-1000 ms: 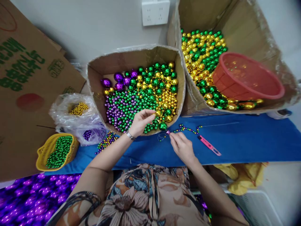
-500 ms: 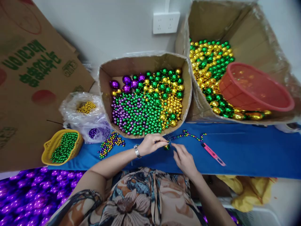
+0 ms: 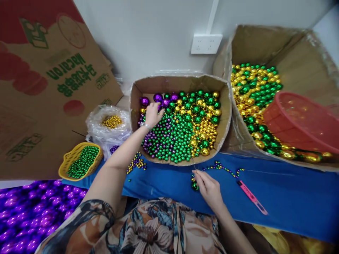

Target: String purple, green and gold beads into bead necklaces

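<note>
My left hand (image 3: 153, 114) is inside the middle cardboard box (image 3: 225, 116), over its back left part. The thumb stands apart from the fingers, whose tips reach down among large purple balls (image 3: 158, 97); any contact is hidden. Over the blue cloth, my right hand (image 3: 209, 188) pinches a thin string (image 3: 194, 165) between thumb and fingers, its free end pointing up. Just left of that hand are green and gold balls (image 3: 195, 185). A strand of small purple, gold and green beads (image 3: 218, 165) trails away to the right.
A pink cutter (image 3: 253, 198) lies on the blue cloth (image 3: 286, 201). Loose small beads (image 3: 137, 163), a yellow basket (image 3: 63, 171) and a plastic bag of gold beads (image 3: 96, 118) are at left. A larger box (image 3: 254, 42) with a red basket (image 3: 278, 116) stands at right.
My left hand has left the string by my right hand and moved up and left into the box. My right hand still pinches the string. The camera view has shifted.
</note>
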`<state>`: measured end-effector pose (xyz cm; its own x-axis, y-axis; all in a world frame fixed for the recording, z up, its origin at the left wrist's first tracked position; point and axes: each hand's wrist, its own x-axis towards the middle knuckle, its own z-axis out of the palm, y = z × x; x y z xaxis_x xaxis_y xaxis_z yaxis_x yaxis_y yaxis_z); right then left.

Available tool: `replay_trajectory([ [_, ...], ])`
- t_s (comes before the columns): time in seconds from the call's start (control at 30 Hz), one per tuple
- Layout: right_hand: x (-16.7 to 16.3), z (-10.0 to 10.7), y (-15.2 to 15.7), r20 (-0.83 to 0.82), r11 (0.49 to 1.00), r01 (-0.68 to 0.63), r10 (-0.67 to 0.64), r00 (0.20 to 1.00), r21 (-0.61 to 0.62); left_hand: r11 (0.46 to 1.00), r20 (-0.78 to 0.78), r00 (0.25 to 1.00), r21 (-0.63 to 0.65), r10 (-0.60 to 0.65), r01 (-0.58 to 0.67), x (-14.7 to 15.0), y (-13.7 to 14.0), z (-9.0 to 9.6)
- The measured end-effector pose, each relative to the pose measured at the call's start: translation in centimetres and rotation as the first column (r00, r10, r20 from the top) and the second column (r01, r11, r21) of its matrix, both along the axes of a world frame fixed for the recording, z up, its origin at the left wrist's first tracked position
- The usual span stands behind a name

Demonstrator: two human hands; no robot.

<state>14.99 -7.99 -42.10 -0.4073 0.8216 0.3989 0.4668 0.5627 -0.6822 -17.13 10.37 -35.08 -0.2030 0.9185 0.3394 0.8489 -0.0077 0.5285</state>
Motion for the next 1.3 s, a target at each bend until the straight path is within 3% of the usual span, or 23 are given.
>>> replay_trajectory([
  [0.07,-0.2,-0.1,0.1,0.023,1.0,0.0,-0.001,1.0,0.018,0.989,-0.146,0.986,-0.106,0.083,-0.099,-2.3,3.4,-0.6],
  [0.17,-0.6,-0.2,0.1,0.063,0.999,-0.01,0.008,0.998,0.032,0.964,-0.169,0.982,-0.234,0.087,-0.126,-3.4,5.7,-1.2],
  [0.27,-0.6,-0.1,0.1,0.063,1.0,0.022,-0.022,0.998,0.007,0.987,0.047,0.995,-0.142,0.085,-0.078,-2.5,4.6,-0.8],
  [0.33,-0.5,0.1,0.0,0.041,0.999,0.035,-0.035,0.999,-0.021,0.999,0.379,0.925,-0.031,0.001,0.011,-1.3,2.2,-0.2],
  [0.37,-0.5,0.2,-0.1,0.027,0.999,0.03,-0.029,0.999,-0.037,0.997,0.585,0.809,0.018,-0.067,0.07,-0.5,0.6,0.1],
  [0.43,-0.5,0.6,-0.1,0.012,0.998,0.014,-0.014,1.0,-0.054,0.961,0.887,0.432,0.04,-0.16,0.275,1.2,-2.9,0.5],
  [0.5,-0.6,1.0,-0.1,0.029,0.999,0.019,-0.018,0.999,-0.035,0.928,0.984,0.143,0.043,-0.102,0.369,3.0,-6.1,0.6],
  [0.57,-0.8,1.5,0.0,0.064,0.999,0.034,-0.035,0.997,0.011,0.914,0.999,-0.029,-0.004,0.017,0.406,4.7,-8.6,0.4],
  [0.67,-0.9,1.9,-0.2,0.116,0.997,0.036,-0.045,0.992,0.072,0.903,0.971,-0.169,-0.082,0.167,0.421,6.6,-10.7,-0.2],
  [0.83,-0.6,1.6,-0.8,0.194,0.994,0.046,-0.064,0.979,0.099,0.913,0.942,-0.257,-0.1,0.214,0.395,8.3,-11.7,-0.9],
  [1.1,-0.2,1.4,-1.1,0.247,0.996,0.048,-0.066,0.967,0.08,0.939,0.952,-0.25,-0.085,0.175,0.333,9.1,-12.1,-1.1],
  [1.3,-0.4,1.4,-1.2,0.225,0.997,0.057,-0.069,0.972,0.061,0.942,0.973,-0.218,0.003,0.075,0.337,9.1,-12.5,-1.3],
])
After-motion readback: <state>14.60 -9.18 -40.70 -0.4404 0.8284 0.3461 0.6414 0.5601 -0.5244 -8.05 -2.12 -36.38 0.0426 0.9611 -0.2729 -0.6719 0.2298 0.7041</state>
